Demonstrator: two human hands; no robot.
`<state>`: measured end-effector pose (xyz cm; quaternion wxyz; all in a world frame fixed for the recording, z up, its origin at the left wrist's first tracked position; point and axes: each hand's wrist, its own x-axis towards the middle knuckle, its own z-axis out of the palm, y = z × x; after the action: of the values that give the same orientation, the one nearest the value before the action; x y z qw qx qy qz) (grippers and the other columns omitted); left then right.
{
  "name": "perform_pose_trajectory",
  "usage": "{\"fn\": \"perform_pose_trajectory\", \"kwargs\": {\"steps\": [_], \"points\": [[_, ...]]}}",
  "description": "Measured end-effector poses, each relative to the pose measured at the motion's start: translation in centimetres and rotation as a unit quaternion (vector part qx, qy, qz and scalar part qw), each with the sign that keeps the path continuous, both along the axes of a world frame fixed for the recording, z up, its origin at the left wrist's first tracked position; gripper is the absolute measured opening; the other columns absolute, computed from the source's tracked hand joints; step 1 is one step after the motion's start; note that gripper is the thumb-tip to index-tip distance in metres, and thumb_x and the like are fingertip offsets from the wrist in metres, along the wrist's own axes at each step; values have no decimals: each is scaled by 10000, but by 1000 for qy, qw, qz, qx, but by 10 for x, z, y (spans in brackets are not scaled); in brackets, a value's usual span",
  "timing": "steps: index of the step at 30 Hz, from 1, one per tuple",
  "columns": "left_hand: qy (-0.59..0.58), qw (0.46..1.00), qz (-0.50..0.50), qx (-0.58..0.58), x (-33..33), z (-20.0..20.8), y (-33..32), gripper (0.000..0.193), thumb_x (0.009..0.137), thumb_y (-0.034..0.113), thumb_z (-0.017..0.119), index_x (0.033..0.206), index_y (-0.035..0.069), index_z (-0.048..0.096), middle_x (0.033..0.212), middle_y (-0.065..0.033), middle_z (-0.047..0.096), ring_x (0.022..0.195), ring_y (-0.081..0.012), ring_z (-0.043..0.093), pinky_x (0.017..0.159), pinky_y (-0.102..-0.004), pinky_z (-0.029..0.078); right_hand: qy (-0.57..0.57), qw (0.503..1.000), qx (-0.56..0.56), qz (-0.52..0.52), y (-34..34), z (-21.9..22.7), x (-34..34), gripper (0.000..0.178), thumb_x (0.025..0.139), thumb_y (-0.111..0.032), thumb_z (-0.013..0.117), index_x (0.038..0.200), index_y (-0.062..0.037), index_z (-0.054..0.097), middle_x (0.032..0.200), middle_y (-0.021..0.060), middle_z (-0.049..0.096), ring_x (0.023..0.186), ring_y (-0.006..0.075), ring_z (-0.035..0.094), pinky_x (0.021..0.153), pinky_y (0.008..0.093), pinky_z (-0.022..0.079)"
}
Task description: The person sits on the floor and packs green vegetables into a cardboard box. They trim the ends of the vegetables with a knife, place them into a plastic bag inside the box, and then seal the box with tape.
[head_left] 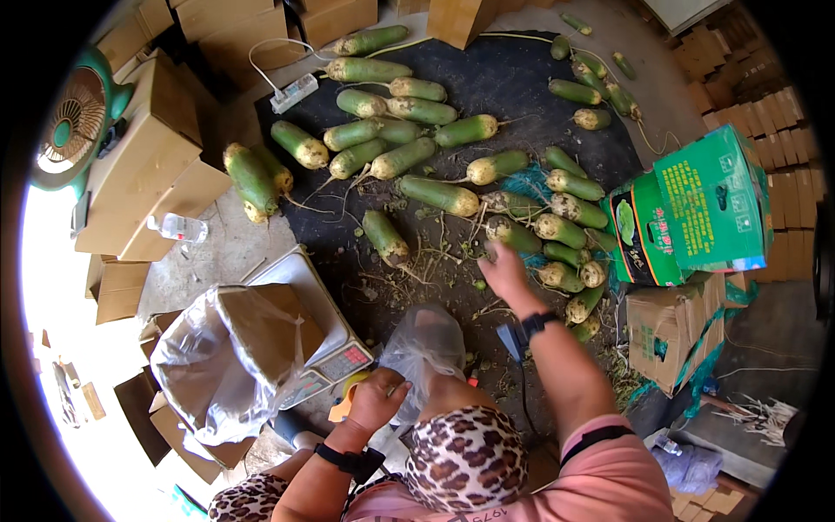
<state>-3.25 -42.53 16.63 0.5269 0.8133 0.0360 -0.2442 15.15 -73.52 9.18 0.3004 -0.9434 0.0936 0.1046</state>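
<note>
Several long green radishes (439, 195) with pale, soil-marked ends and thin roots lie on the floor sheet before me. My right hand (506, 277) reaches out to the near ends of the middle ones, fingers apart. The radish (511, 234) just beyond its fingertips is the closest; whether they touch is unclear. My left hand (381, 400) is held low over my lap with curled fingers, and what it may hold is hidden. Beside it shows an orange handle-like thing (342, 405). A clear plastic bag (426, 344) covers my knee.
A scale (326, 370) at the left carries a cardboard box (261, 326) lined with clear plastic. A green printed carton (709, 200) stands on the right above a brown box (665, 339). Left are a fan (70, 122) and a bottle (181, 228); a power strip (294, 93) lies behind.
</note>
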Motion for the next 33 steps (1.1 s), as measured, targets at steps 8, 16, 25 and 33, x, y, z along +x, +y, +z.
{"fn": "perform_pose_trajectory", "kwargs": {"steps": [8, 16, 25, 33], "points": [[25, 999, 19, -13, 14, -30, -4, 133, 818, 116, 727, 837, -3, 672, 835, -146, 675, 761, -317, 650, 699, -379, 515, -3, 971, -200, 132, 39, -26, 138, 627, 746, -216, 803, 1282, -53, 519, 1288, 156, 537, 1241, 329, 477, 1055, 449, 385], [30, 997, 30, -57, 13, -46, -14, 102, 824, 82, 710, 835, -4, 656, 835, -149, 668, 784, -326, 651, 718, -372, 515, 318, 930, 181, 18, 24, -16, 149, 477, 779, -293, 761, 1115, 11, 610, 996, 145, 691, 859, 270, 686, 777, 393, 553], [73, 984, 113, -117, 53, -55, -38, 201, 878, 89, 698, 1039, 10, 608, 937, -60, 659, 848, -167, 622, 797, -318, 503, 366, 651, 660, -77, 0, -41, 26, 758, 731, -390, 782, 1292, 47, 518, 1213, 158, 630, 1076, 281, 642, 996, 437, 498], [220, 772, 250, -541, 168, -62, -77, 646, 961, 363, 614, 1430, 1, 358, 1364, -118, 503, 1259, -237, 477, 1095, -390, 351, 377, 596, 705, -75, 27, -12, -17, 753, 723, -371, 803, 1293, 37, 528, 1202, 113, 636, 1080, 218, 633, 987, 369, 490]]}}
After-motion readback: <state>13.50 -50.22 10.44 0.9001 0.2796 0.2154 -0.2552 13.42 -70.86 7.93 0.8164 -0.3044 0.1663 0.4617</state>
